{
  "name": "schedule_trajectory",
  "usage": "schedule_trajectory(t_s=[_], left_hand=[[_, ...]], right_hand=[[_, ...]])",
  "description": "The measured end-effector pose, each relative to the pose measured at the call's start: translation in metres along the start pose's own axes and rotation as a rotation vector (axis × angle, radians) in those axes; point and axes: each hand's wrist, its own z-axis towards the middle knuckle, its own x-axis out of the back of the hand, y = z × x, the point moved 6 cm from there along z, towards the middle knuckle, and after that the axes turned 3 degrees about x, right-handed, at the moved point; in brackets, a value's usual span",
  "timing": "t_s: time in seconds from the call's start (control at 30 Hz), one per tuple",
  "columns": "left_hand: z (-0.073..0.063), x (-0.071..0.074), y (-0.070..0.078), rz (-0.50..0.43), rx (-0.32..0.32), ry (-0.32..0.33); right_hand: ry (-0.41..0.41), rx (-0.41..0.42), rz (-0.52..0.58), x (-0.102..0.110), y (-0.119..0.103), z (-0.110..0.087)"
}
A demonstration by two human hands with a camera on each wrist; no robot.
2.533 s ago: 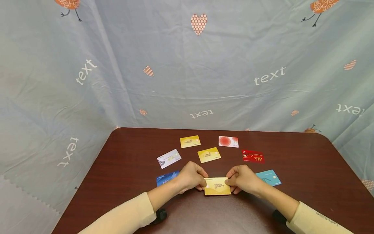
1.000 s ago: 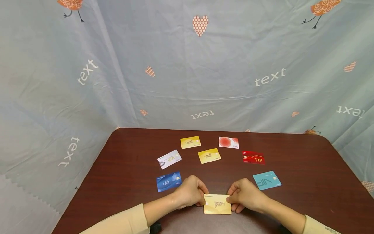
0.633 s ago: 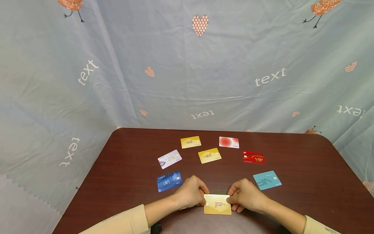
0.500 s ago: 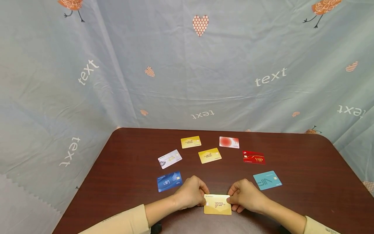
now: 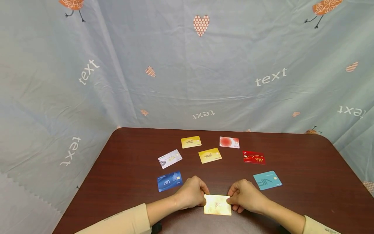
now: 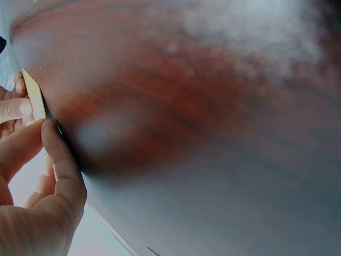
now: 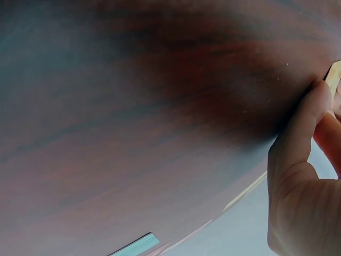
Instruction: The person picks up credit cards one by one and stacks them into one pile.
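A gold card (image 5: 217, 209) is between my hands near the table's front, its face bright with glare in the head view. My left hand (image 5: 190, 193) pinches the card's left edge between thumb and fingers. On the other side my right hand (image 5: 245, 196) pinches the right edge the same way. In the left wrist view the gold card (image 6: 33, 95) appears tilted, with fingertips of both hands on it. Only a corner of the gold card (image 7: 333, 74) shows in the right wrist view, beyond the right hand (image 7: 303, 160).
On the dark wood table (image 5: 131, 152) lie a blue VIP card (image 5: 169, 181), a white card (image 5: 170, 159), two yellow cards (image 5: 209, 156), a white card with red circles (image 5: 229, 142), a red VIP card (image 5: 253, 158) and a teal card (image 5: 267, 180). A patterned curtain (image 5: 175, 87) hangs behind.
Since the earliest frame both hands have drawn the gold card toward the table's front, uncovering the blue and teal cards. Lately the hands stay put while glare whitens the card's face.
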Motion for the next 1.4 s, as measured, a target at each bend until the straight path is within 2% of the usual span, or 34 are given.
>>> schedule_trajectory(t_s=[0.23,0.67,0.9,1.17,1.4], left_hand=[[0.0007,-0.0002,0.0014,0.046,-0.01,0.019],[0.0009,-0.0012,-0.0015,0.044,-0.002,0.038],[0.0013,-0.0004,0.0015,0.056,-0.044,0.047],[0.0015,-0.0011,0.0005,0.033,-0.024,0.039],[0.0026,-0.0006,0.0006,0.052,-0.033,0.038]], right_hand=[[0.018,0.002,-0.036,-0.0004,0.0001,0.0013],[0.041,-0.021,-0.041,-0.0009,0.0032,0.0028],[0.055,-0.032,-0.025,-0.0006,0.0035,0.0033],[0.067,-0.038,-0.015,0.0001,0.0032,0.0025],[0.066,-0.035,-0.025,0.0008,0.0024,0.0022]])
